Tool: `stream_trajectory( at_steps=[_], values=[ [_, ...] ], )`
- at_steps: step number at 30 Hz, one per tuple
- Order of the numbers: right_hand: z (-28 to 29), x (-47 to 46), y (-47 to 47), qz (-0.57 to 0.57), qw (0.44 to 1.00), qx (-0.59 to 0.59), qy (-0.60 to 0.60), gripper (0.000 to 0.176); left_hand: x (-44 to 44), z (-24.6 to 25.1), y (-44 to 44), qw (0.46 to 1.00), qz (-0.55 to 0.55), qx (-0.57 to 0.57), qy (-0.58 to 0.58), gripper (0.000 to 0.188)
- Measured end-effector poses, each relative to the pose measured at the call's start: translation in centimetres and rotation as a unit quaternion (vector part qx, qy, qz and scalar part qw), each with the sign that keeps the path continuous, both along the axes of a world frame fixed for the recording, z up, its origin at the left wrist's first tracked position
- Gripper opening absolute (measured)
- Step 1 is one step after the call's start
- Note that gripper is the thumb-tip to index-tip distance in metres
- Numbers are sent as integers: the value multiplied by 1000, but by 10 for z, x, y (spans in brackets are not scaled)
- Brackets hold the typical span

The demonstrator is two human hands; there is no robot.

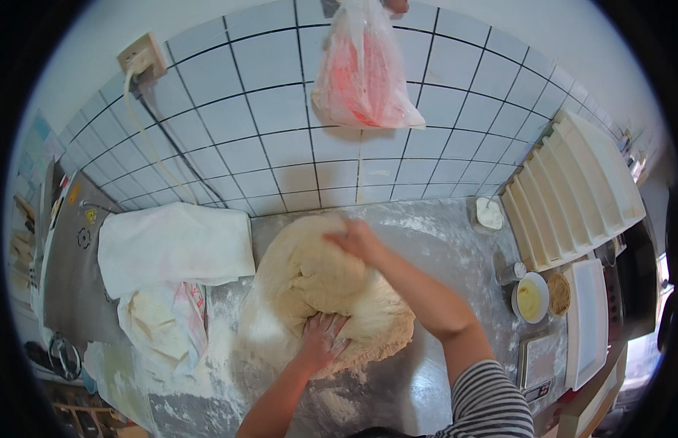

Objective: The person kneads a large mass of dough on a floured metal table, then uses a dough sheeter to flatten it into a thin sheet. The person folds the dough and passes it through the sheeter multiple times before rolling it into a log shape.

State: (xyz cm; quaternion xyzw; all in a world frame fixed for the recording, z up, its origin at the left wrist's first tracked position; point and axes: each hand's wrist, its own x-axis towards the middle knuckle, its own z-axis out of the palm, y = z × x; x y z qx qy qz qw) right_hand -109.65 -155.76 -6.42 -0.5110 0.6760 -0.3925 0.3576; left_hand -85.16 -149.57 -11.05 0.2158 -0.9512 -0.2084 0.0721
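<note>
A large mass of pale dough (328, 284) lies on the floured metal worktop (448, 257), folded in towards its middle. My left hand (323, 339), dusted with flour, presses into the near side of the dough, and its fingertips sink under a fold. At the far edge, my right hand (355, 241) has hold of a flap of the dough. That hand and the flap are blurred, and some of its fingers are hidden behind the dough.
Left stand a folded white cloth (175, 246), a flour bag (158, 323) and a metal machine (76, 252). Right are a flour jar (487, 214), a shaker (511, 272), a bowl (530, 298), a scale (537, 361) and stacked trays (574, 191). A plastic bag (366, 76) hangs above.
</note>
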Motion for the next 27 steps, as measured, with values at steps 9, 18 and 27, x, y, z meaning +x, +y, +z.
stream_trajectory(
  at_steps=[9, 18, 27],
  values=[
    [-28, 107, 115, 199, 872, -351, 278, 30, 46, 126, 38, 958, 120, 163, -202, 34],
    [60, 35, 198, -60, 991, -92, 73, 23, -52, 62, -72, 997, -70, -38, -7, 45],
    [-103, -57, 183, -132, 987, 87, -3, 25, -3, 46, -22, 997, -11, -46, 54, 48]
  ],
)
